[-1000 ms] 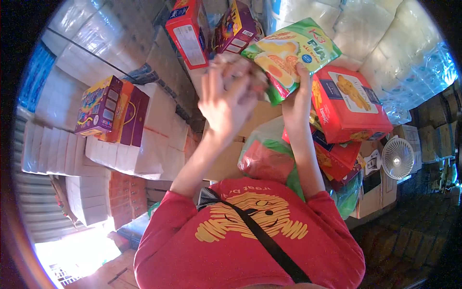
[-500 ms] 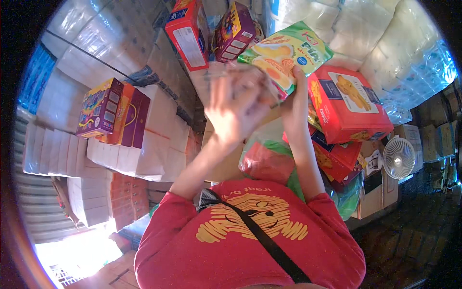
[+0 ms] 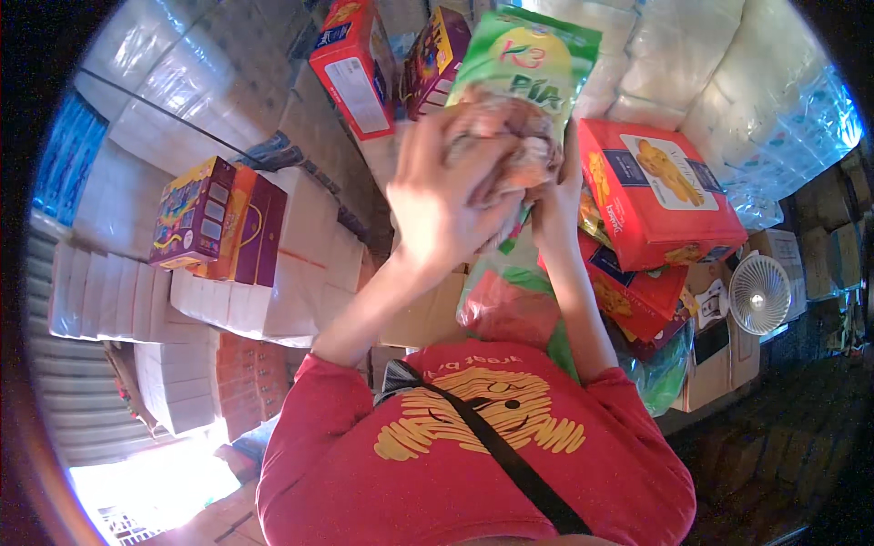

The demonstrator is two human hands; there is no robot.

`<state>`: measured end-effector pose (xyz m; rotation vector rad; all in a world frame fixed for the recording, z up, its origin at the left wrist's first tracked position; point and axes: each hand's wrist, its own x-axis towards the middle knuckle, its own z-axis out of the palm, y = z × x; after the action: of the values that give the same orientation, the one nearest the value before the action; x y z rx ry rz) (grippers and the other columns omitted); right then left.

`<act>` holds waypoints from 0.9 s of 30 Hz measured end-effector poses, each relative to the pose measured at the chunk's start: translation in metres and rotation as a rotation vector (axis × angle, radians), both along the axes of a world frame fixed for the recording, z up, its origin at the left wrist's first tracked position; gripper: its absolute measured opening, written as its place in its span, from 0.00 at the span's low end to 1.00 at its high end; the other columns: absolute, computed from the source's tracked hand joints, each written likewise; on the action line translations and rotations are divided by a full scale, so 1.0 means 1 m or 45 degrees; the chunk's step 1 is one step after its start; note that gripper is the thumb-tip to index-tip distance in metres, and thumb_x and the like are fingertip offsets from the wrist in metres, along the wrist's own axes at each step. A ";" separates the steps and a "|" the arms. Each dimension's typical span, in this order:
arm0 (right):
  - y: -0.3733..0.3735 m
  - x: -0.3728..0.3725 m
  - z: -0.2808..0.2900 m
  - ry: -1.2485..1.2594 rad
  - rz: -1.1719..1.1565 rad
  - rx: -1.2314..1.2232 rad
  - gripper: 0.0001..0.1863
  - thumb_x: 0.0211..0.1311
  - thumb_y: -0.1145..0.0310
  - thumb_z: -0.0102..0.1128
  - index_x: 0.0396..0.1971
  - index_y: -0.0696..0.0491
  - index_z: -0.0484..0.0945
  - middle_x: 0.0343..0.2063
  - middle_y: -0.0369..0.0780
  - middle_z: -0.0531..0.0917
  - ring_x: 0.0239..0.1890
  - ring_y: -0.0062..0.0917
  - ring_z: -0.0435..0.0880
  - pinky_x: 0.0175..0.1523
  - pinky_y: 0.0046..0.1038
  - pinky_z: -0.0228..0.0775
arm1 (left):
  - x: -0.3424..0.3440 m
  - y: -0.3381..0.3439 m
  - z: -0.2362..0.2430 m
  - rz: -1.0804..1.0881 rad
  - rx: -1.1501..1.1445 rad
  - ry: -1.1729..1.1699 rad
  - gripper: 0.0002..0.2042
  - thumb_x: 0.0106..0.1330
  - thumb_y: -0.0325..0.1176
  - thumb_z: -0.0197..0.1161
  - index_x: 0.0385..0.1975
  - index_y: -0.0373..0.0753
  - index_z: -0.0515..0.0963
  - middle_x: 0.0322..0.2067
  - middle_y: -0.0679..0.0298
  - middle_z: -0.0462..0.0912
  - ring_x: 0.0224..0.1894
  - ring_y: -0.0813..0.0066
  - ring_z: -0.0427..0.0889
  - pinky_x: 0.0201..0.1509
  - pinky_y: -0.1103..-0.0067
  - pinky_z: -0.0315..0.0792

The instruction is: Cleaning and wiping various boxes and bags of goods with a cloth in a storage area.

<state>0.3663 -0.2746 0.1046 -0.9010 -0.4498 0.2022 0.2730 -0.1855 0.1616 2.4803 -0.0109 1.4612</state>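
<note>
A green and yellow snack packet (image 3: 555, 41) is held up in front of me, its long side now pointing away. My right hand (image 3: 557, 205) is closed on its right, lower edge. Bunched in my left hand (image 3: 432, 196) is a crumpled pinkish-brown cloth (image 3: 514, 136), pressed against the packet's front. The cloth covers the packet's middle and is slightly blurred by motion. Below the hands, a clear plastic bag (image 3: 510, 296) with red and green contents lies near my chest.
To the right sit a red biscuit box (image 3: 660, 187), further red boxes (image 3: 637, 300) and a white fan (image 3: 758, 294). Far ahead stand a red box (image 3: 357, 77) and a purple box (image 3: 435, 59). Purple gift boxes (image 3: 196, 214) rest on white wrapped stacks (image 3: 264, 305) at left.
The packet has turned more upright and moved farther away from me. My left hand has shifted the cloth up and to the right across its front.
</note>
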 end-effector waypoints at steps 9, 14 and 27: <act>-0.021 0.000 0.004 -0.365 0.210 -0.081 0.49 0.37 0.74 0.71 0.59 0.65 0.50 0.52 0.44 0.68 0.53 0.26 0.68 0.57 0.27 0.60 | 0.048 0.047 0.029 0.564 0.131 -0.404 0.17 0.37 0.37 0.67 0.32 0.49 0.76 0.36 0.61 0.70 0.35 0.58 0.72 0.28 0.69 0.73; -0.027 0.027 -0.018 -0.215 0.018 -0.261 0.43 0.38 0.79 0.64 0.59 0.64 0.53 0.53 0.43 0.68 0.54 0.25 0.67 0.58 0.26 0.61 | 0.015 -0.016 -0.004 0.141 0.187 0.053 0.20 0.37 0.41 0.66 0.35 0.48 0.77 0.46 0.57 0.68 0.40 0.55 0.69 0.38 0.68 0.73; -0.037 0.003 -0.021 -0.565 0.231 -0.298 0.50 0.33 0.72 0.72 0.59 0.66 0.52 0.52 0.45 0.69 0.53 0.24 0.68 0.58 0.26 0.58 | 0.020 0.047 0.029 0.351 -0.084 0.242 0.12 0.48 0.40 0.61 0.30 0.42 0.77 0.35 0.59 0.72 0.35 0.57 0.76 0.34 0.67 0.73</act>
<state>0.3690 -0.3117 0.0836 -1.1396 -0.9360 0.2240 0.2933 -0.1380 0.1904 2.6356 0.4235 1.2891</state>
